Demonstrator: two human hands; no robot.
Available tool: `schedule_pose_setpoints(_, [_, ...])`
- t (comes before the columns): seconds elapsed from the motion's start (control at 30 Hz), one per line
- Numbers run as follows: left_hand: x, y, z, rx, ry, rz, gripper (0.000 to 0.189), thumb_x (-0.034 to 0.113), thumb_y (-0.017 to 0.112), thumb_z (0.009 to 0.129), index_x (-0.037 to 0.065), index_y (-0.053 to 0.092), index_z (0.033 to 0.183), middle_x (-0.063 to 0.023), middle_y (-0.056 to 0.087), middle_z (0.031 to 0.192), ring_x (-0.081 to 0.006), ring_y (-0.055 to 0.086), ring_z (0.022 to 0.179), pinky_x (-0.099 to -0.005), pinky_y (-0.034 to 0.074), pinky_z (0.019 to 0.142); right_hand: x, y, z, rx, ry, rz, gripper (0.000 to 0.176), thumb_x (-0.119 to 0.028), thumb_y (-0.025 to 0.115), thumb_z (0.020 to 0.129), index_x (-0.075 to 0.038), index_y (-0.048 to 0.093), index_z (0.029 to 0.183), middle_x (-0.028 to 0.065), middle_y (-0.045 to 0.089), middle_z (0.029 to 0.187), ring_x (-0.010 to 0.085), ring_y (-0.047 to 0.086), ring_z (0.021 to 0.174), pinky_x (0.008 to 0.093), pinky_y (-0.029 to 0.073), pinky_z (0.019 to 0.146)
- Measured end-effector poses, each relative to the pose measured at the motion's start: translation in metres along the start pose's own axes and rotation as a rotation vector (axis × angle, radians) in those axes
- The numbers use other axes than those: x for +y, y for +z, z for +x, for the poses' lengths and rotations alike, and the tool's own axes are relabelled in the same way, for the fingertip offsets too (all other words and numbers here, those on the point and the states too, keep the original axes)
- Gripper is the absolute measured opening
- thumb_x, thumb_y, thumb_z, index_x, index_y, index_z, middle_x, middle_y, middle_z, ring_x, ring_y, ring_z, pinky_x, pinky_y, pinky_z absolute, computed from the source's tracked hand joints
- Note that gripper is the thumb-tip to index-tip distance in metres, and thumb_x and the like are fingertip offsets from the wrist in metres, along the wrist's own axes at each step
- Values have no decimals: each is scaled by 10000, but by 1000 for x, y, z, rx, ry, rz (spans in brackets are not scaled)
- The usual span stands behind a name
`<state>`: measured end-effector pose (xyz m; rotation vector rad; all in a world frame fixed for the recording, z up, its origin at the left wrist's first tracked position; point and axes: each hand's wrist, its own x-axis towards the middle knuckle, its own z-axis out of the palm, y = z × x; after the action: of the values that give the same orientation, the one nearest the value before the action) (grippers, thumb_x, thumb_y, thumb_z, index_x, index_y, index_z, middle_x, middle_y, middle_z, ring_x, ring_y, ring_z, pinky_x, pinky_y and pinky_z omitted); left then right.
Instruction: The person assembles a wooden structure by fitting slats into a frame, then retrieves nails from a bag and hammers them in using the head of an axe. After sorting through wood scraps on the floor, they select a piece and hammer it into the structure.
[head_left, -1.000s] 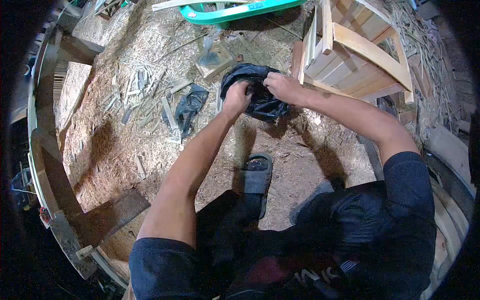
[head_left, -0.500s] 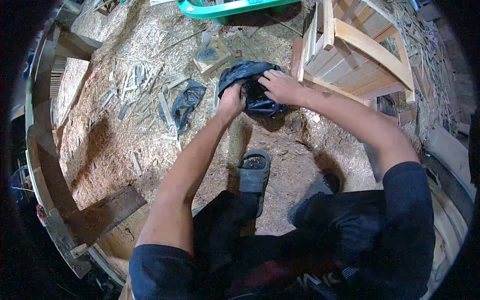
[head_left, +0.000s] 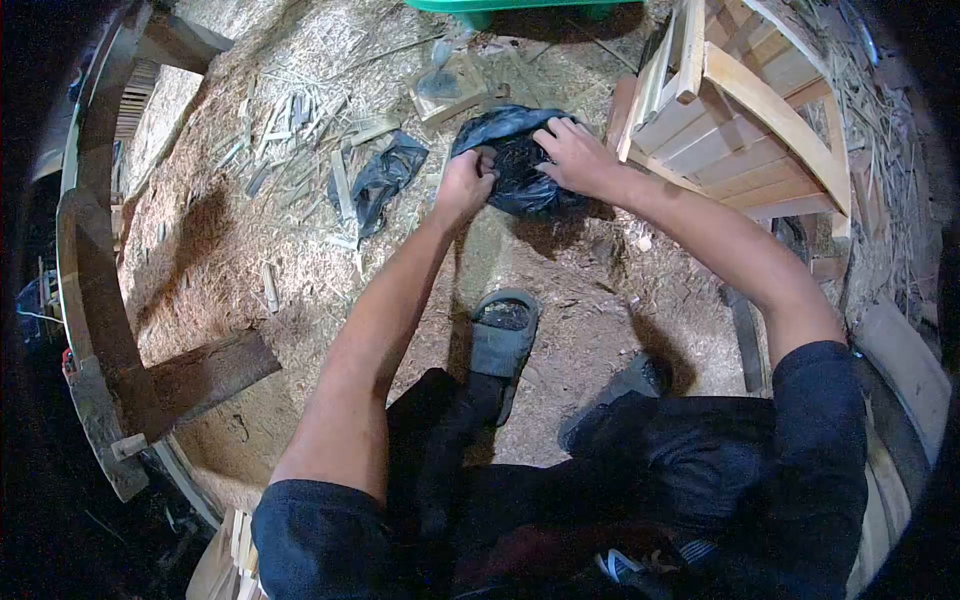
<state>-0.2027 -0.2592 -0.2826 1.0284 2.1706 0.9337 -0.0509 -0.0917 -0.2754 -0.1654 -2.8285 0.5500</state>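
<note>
While my left grip (head_left: 466, 187) pinches the black plastic bag (head_left: 524, 190), my right grip (head_left: 581, 160) touches it. I can't tell if that clasps.

Two bare hands (head_left: 466, 186) (head_left: 582, 160), two black plastic pieces (head_left: 532, 198) (head_left: 392, 180), two grey sandals (head_left: 502, 348) (head_left: 612, 394), one wooden furniture piece (head_left: 757, 140), one green plastic object (head_left: 530, 5), wood strips (head_left: 344, 186) too many to count.

And there's the slatted wooden furniture piece (head_left: 735, 140) tipped over on the right, the green plastic rim (head_left: 530, 5) just peeking in up top! Wood shavings (head_left: 215, 275) everywhere, thin offcuts (head_left: 295, 118) scattered across them, and a dark curved wooden frame (head_left: 95, 260) sweeping down the left!
</note>
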Motion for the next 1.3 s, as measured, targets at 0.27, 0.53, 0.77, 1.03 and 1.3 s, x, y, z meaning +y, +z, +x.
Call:
schedule_pose_setpoints(0.27, [-10, 2, 7, -15, -43, 116, 322, 95, 666, 735, 5, 606, 1039, -171, 659, 922, -310, 641, 888, -379, 496, 805, -11, 32, 17, -24, -103, -100, 129, -199, 589, 811, -143, 640, 915, 87, 580, 910, 274, 546, 959, 449, 370, 852])
schedule_pose_setpoints(0.53, [-1, -1, 2, -31, -67, 92, 283, 131, 655, 754, 3, 626, 1005, -190, 662, 903, -336, 641, 883, -392, 498, 811, 0, 34, 23, -102, 67, 125, 165, -228, 590, 849, -119, 645, 960, 139, 613, 838, 344, 595, 858, 501, 442, 795])
schedule_pose_setpoints(0.77, [-15, 23, -2, -16, 150, 319, 585, 348, 710, 779, -21, 490, 1176, -255, 594, 1035, -407, 565, 1007, -451, 458, 878, 23, 2, 7, -128, -87, 204, 327, -201, 658, 785, 6, 555, 1017, 194, 559, 975, 384, 545, 975, 455, 445, 846])
schedule_pose_setpoints(1.03, [25, 25, 5, -113, 31, 533, 683, 420, 739, 723, -25, 449, 1152, -235, 635, 946, -377, 627, 907, -449, 507, 807, 26, 7, 22, -221, 163, 204, 282, -189, 700, 748, -9, 610, 946, 223, 616, 902, 403, 592, 921, 475, 474, 816])
schedule_pose_setpoints(1.3, [23, 20, 6, 11, 198, 333, 567, 45, 585, 663, 13, 437, 1209, -264, 562, 1050, -447, 542, 1005, -477, 463, 885, 29, -4, 5, 31, 236, 332, 253, -81, 673, 722, -18, 629, 964, 208, 619, 978, 386, 579, 980, 436, 466, 869])
